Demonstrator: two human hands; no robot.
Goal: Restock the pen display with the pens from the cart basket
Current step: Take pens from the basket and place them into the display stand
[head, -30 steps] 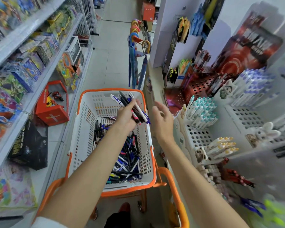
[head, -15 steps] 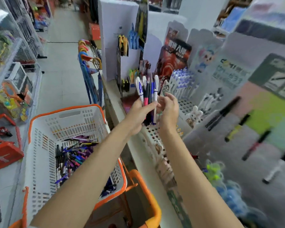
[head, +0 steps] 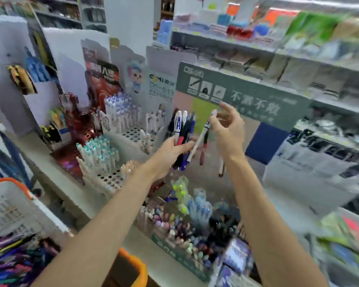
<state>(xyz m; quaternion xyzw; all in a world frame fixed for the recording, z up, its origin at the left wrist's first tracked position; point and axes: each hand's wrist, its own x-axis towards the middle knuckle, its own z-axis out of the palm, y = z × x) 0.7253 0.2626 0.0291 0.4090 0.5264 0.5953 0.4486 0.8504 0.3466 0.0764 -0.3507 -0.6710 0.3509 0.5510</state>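
My left hand [head: 170,151] grips a bundle of pens [head: 183,129], white, black, red and blue, held upright in front of the pen display [head: 247,104] with its grey-green header card. My right hand [head: 228,131] pinches a single white and blue pen [head: 203,131] near its top, tilted, its lower end touching the bundle. The cart basket [head: 10,206], white with an orange rim, sits at the lower left with several loose pens [head: 15,257] in it. The picture is blurred.
Other pen stands line the counter: teal-capped pens [head: 97,154], purple-capped pens [head: 118,108], a red perforated stand [head: 85,125]. Below my arms are trays of pastel erasers and pens [head: 180,226]. Stocked shelves [head: 278,48] run along the upper right. An orange cart handle [head: 137,266] is at the bottom.
My view swung right from the basket to the display. Both hands rose with the bundle, and my right hand has drawn one white pen out of it.
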